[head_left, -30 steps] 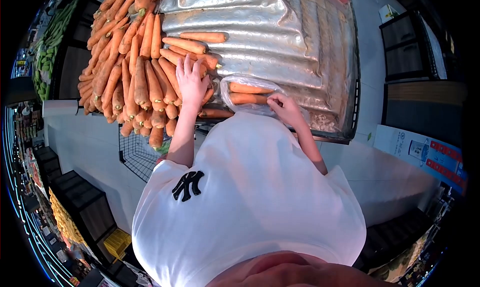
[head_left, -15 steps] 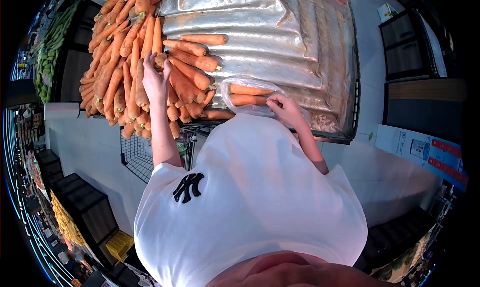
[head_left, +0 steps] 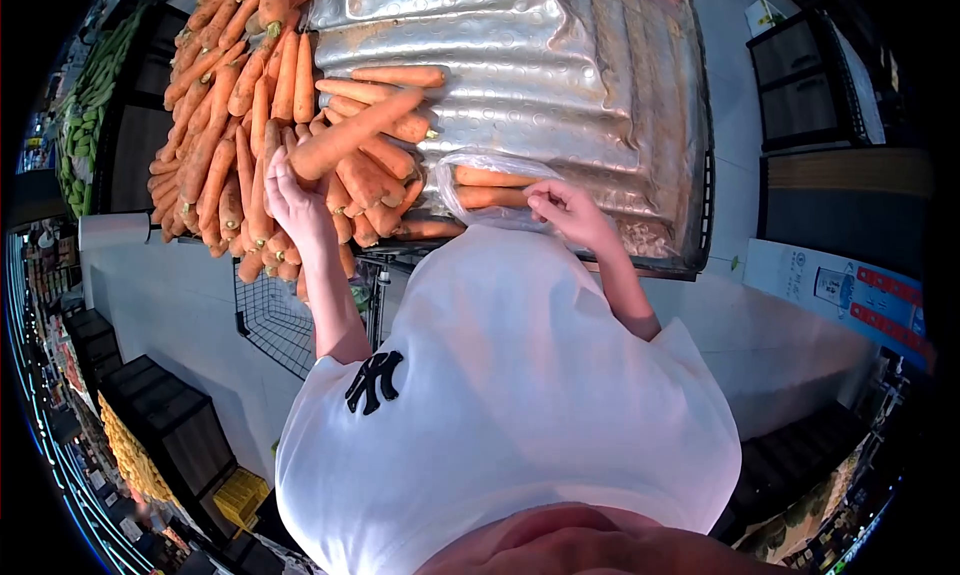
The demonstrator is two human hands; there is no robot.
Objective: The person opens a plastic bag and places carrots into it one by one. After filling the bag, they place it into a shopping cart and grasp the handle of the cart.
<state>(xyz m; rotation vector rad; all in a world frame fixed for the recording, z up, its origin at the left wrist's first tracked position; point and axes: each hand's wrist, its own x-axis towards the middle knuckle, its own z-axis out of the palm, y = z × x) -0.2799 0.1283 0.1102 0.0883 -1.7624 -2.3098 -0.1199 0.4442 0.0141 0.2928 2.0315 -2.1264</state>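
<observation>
My left hand (head_left: 298,207) is closed around the thick end of a carrot (head_left: 357,135), which it holds tilted over the pile, thin end pointing up and to the right. Beneath and beside it lies a large heap of carrots (head_left: 212,140), some with dirt on them. A clear plastic bag (head_left: 483,162) rests on the silver padded surface close to my body, with two carrots (head_left: 492,197) visible inside. At the bag's right side, my right hand (head_left: 566,213) has its fingers pinched together on the plastic; the exact grip is partly hidden.
The silver padded display surface (head_left: 520,85) spreads right of the carrots, edged by a black rack (head_left: 705,195). Below the heap stands a wire shopping cart (head_left: 275,320). Dark crates (head_left: 805,85) and a printed blue-and-white box (head_left: 840,293) are on the right, green vegetables (head_left: 92,115) on the left.
My left hand has picked up a carrot from the heap and turned it over the pile, moving slightly down and left. My right hand stays at the bag.
</observation>
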